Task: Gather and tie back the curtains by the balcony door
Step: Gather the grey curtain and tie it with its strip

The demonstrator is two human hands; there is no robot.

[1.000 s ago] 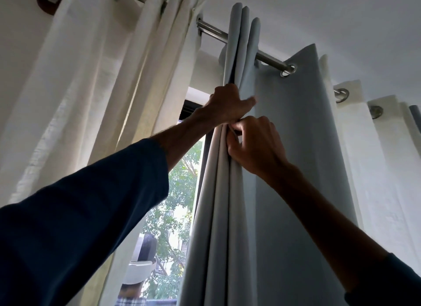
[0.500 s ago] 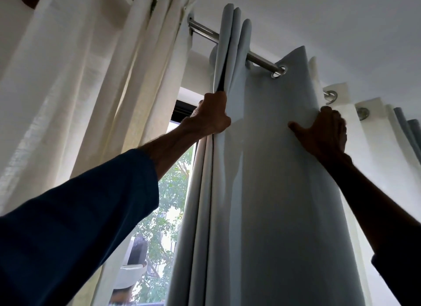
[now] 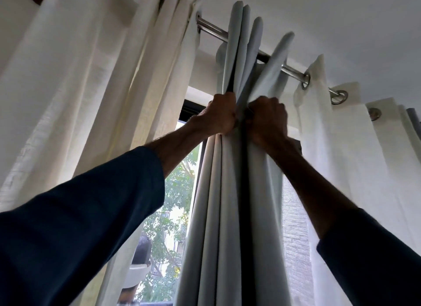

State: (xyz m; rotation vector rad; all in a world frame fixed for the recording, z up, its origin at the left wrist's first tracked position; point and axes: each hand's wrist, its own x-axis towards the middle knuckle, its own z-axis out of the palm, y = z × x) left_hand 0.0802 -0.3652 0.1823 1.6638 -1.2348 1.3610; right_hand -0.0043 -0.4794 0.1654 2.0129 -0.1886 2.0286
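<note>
Clutching the bunched grey curtain (image 3: 227, 203) just under the steel curtain rod (image 3: 211, 28) with left hand (image 3: 222, 116) and right hand (image 3: 266, 121) side by side, fingers (image 3: 258, 105) curled tight into the folds (long axis straight down, below both fists). Not yet tied; right hand nearer the loose cream curtain (image 3: 341, 157).

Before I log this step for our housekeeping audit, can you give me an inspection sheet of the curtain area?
Surface: nothing seen.
Job's things: grey curtain bunched into folds on the metal rod; left white curtain and right white curtain hang loose; no tie-back in view.
Clutter: nothing seen.
Grips: left grip holds the gathered grey folds; right grip clutches the next fold, close beside it.
Cables: nothing seen.
Surroundings: window, leafy outside; white ceiling.
</note>
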